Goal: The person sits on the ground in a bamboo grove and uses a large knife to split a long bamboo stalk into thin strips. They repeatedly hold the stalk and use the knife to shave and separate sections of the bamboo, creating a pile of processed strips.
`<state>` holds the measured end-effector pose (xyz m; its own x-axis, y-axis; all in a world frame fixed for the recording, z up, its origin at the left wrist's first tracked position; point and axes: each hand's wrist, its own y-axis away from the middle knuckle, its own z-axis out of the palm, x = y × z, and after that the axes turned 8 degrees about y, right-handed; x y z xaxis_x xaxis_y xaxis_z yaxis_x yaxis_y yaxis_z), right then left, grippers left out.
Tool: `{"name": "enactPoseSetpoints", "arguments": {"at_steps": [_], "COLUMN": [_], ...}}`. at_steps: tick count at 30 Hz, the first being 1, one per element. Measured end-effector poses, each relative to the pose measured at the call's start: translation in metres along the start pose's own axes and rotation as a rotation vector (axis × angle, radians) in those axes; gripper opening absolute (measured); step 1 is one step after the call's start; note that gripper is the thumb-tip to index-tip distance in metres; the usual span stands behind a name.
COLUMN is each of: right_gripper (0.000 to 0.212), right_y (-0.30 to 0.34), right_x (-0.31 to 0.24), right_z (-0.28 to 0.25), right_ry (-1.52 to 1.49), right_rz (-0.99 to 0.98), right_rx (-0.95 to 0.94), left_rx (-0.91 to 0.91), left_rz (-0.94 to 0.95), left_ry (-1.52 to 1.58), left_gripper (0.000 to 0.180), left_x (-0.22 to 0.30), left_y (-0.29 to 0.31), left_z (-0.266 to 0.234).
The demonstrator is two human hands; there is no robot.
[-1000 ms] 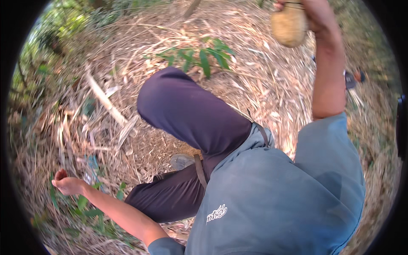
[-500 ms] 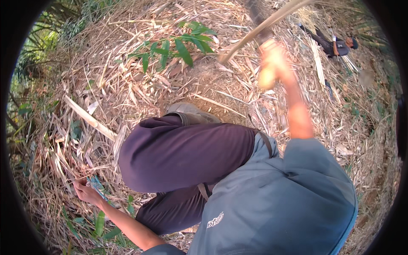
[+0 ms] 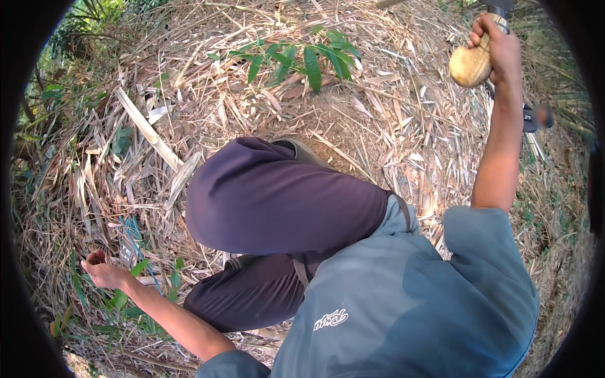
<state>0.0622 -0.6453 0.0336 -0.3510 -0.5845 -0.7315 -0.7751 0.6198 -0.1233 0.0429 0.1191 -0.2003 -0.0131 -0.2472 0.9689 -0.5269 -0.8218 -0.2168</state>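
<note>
Up and outward to the right had gone the right hand, carrying the wooden-handled tool that half a second earlier was blurred nearer the middle; the left hand had shifted only slightly. At the upper right, the right grip was clamped around the tool, whose rounded butt hung below the fist. Its dark metal part ran out of view, so no edge could be judged. Beside a blue cord, the left hand's fingers were curled; whether that grip held anything, I could not tell. Sweat or slack fingers might have let the tool twist or fly, with another person in line beyond the forearm. A stray inward swing could have caught the bent knee. Loose dry litter might have slid underfoot, spoiling balance.
</note>
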Motion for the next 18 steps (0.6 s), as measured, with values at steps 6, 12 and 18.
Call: {"name": "enactPoseSetpoints", "arguments": {"at_steps": [6,12,18], "right_gripper": [0.021,0.016,0.016], "right_y": [0.144,0.133,0.046], "right_x": [0.279,0.196,0.055], "right_z": [0.150,0.140,0.068], "right_ry": [0.515,0.236,-0.072], "right_rz": [0.373,0.367,-0.003], "right_rx": [-0.163,-0.259,-0.102], "left_rx": [-0.078,0.027,0.086], "left_rz": [0.011,0.064,-0.001], "left_ry": [-0.007,0.043,0.106], "left_gripper": [0.049,0.046,0.043], "left_x": [0.001,0.032,0.025], "left_y": [0.002,0.006,-0.004], "left_z": [0.010,0.014,-0.012]}}
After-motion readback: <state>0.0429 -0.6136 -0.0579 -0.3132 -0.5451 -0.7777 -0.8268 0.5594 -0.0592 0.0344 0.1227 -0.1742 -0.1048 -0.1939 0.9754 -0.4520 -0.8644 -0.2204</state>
